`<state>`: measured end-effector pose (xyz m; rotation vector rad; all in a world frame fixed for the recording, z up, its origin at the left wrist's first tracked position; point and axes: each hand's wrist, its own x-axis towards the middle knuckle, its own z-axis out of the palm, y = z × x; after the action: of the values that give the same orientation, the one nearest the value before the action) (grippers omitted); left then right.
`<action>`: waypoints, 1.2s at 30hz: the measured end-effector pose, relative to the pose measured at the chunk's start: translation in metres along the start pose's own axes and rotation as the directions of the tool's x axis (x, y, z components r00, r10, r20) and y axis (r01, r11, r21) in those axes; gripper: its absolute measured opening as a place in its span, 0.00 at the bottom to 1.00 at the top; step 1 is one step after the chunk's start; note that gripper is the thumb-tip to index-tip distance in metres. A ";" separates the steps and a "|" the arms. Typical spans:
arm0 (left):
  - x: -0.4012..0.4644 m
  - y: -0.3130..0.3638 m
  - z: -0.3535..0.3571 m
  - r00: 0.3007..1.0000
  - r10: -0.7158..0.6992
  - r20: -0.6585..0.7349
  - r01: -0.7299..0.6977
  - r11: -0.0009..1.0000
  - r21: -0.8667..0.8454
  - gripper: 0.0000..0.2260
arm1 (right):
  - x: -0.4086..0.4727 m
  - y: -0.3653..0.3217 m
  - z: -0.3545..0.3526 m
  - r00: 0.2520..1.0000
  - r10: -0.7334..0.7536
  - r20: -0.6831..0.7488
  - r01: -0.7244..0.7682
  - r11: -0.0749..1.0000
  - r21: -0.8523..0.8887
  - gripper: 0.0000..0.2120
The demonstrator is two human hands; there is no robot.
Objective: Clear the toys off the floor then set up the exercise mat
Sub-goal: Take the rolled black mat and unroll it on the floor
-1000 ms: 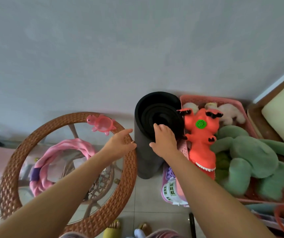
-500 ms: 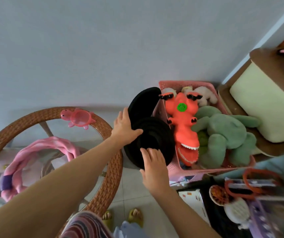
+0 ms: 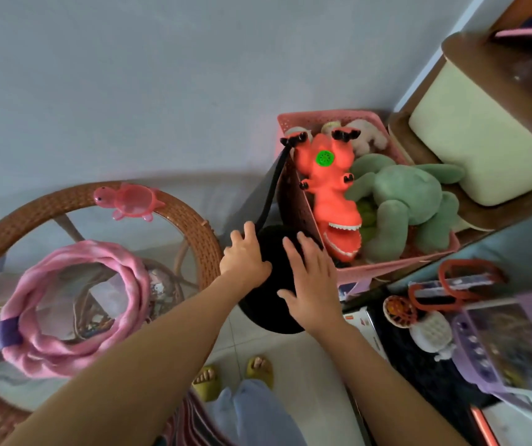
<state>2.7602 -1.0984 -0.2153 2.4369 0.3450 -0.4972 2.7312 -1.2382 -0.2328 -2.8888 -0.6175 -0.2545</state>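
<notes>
Rolled black exercise mat (image 3: 277,252), held off the tiled floor (image 3: 277,349) between wicker table rim (image 3: 193,226) and pink toy basket (image 3: 383,268), its loose flap trailing up against the basket wall. Left hand (image 3: 245,255) gripped the roll's side, fingers curled; right hand (image 3: 309,281) lay flat, fingers spread, on its top. Bare tile showed below.

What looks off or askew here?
The black exercise mat is coming unrolled: a loose flap trails up beside the pink basket while both hands, left and right, press on the roll. The orange toy lies belly-up in the basket.
</notes>
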 end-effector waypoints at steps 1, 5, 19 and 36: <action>-0.005 -0.002 0.003 1.000 0.003 0.008 -0.003 1.000 -0.005 0.32 | 0.003 -0.002 -0.002 0.999 -0.005 0.040 0.007 0.999 -0.049 0.51; -0.025 -0.011 0.019 0.998 0.013 0.054 -0.011 0.999 -0.036 0.33 | 0.017 -0.009 -0.003 0.998 0.006 0.064 0.006 0.985 -0.175 0.58; -0.115 -0.037 0.088 0.996 -0.088 0.027 0.089 0.995 -0.049 0.33 | -0.068 0.001 0.008 0.936 -0.260 0.236 0.315 0.918 -0.240 0.54; -0.256 -0.070 0.114 0.985 -0.143 -0.091 0.137 0.988 -0.070 0.25 | -0.180 -0.044 -0.038 0.818 -0.259 0.513 0.244 0.965 0.098 0.32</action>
<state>2.4763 -1.1470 -0.2261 2.3902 0.5678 -0.4231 2.5461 -1.2760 -0.2260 -2.8363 -1.0812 0.5327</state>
